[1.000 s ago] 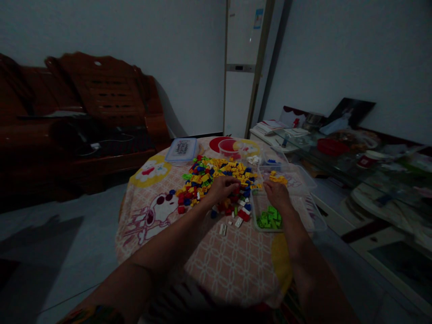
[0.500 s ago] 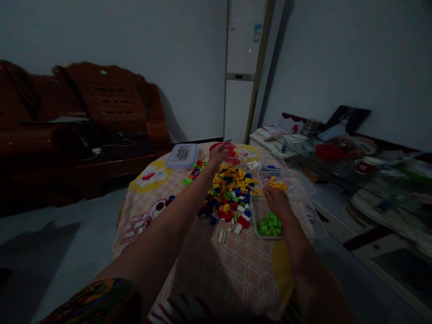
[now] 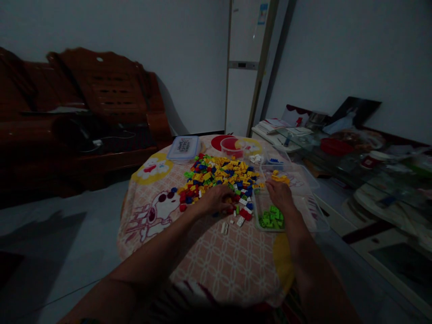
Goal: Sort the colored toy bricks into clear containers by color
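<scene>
Left hand (image 3: 216, 199): fingers curled down at the near edge of a jumbled heap of small red, yellow, blue, green and white plastic bricks (image 3: 221, 174), which lies on a pink patterned tablecloth (image 3: 232, 261). Right hand (image 3: 281, 194): fingers bunched above a clear rectangular plastic box (image 3: 255, 211), bright green bricks (image 3: 272, 218) in its near corner. Too dim from where I stand to tell whether either grasps anything. Light fingertip pinches, I judge, would disturb the heap least.

Cloth-covered table (image 3: 232, 265) under a brick pile (image 3: 219, 173), clear containers (image 3: 265, 202), round tub (image 3: 232, 148), lidded box (image 3: 184, 148)
</scene>
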Available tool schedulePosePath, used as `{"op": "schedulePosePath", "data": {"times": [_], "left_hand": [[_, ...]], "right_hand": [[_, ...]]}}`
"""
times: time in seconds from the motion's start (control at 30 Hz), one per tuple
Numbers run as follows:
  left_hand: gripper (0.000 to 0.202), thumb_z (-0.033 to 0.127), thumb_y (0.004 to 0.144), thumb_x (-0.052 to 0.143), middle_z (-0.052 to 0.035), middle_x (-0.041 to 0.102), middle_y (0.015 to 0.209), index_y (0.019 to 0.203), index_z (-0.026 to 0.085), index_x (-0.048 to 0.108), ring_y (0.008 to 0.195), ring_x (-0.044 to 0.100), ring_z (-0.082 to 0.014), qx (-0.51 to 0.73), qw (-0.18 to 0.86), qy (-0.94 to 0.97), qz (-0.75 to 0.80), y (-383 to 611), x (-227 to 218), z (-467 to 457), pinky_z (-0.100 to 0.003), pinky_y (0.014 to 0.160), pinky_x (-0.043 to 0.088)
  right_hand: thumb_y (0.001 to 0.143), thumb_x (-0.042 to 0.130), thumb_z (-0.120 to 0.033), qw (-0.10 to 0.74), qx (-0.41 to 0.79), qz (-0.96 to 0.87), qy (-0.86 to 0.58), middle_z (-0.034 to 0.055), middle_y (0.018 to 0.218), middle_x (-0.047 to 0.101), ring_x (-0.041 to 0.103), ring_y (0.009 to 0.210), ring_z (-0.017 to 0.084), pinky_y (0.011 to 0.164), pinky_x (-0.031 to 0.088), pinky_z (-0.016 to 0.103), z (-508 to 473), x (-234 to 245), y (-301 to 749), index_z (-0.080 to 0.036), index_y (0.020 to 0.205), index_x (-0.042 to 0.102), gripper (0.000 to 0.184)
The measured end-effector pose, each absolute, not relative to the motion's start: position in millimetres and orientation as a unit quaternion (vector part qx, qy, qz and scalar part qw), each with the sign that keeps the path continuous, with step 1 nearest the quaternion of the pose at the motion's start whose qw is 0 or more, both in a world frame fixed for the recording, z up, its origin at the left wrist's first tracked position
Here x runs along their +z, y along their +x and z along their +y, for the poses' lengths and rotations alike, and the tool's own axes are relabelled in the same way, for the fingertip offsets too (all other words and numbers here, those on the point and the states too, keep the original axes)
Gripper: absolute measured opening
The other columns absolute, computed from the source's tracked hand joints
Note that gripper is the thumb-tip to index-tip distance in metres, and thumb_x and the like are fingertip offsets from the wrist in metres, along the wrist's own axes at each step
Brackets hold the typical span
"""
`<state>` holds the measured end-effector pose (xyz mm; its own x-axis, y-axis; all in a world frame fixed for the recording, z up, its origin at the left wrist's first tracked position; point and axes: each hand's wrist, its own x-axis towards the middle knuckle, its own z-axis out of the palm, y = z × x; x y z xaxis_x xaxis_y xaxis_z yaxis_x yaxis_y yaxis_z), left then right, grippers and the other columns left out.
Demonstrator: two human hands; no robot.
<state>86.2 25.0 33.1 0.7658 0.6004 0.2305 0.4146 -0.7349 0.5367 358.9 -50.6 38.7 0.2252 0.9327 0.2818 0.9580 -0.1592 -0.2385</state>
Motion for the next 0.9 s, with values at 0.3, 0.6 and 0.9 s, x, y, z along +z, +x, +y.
{"op": "schedulePosePath", "data": {"times": [0.3,0.6,0.9], "left_hand": [[0.031,0.012,0.080,0.054,-0.0059,0.073,0.100,0.101,0.019,0.075,0.090,0.065,-0.0192,0.293,0.169,0.852,0.399,67.8,26.3,38.4,-0.030,0.086,0.050],[0.025,0.019,0.078,0.070,-0.0064,0.072,0.100,0.102,0.022,0.075,0.099,0.064,-0.0226,0.199,0.152,0.900,0.357,77.8,22.1,28.7,-0.031,0.088,0.048],[0.015,0.022,0.079,0.069,-0.0064,0.071,0.094,0.094,0.020,0.073,0.095,0.063,-0.0226,0.246,0.158,0.887,0.359,81.5,13.3,28.5,-0.032,0.085,0.048]], "right_hand": [[0.097,0.043,-0.027,0.183,-0.036,-0.620,-0.762,0.0105,0.100,0.077,0.069,0.093,0.022,0.081,0.045,0.029,-50.7,38.1,358.5,-0.020,0.105,0.076,0.035],[0.097,0.043,-0.027,0.182,-0.052,-0.627,-0.755,0.0093,0.096,0.077,0.068,0.089,0.022,0.078,0.043,0.028,-50.1,35.0,361.0,-0.020,0.099,0.075,0.033],[0.098,0.043,-0.026,0.177,-0.048,-0.626,-0.758,0.0107,0.097,0.076,0.069,0.090,0.023,0.079,0.043,0.029,-50.2,36.7,360.1,-0.018,0.101,0.075,0.034]]}}
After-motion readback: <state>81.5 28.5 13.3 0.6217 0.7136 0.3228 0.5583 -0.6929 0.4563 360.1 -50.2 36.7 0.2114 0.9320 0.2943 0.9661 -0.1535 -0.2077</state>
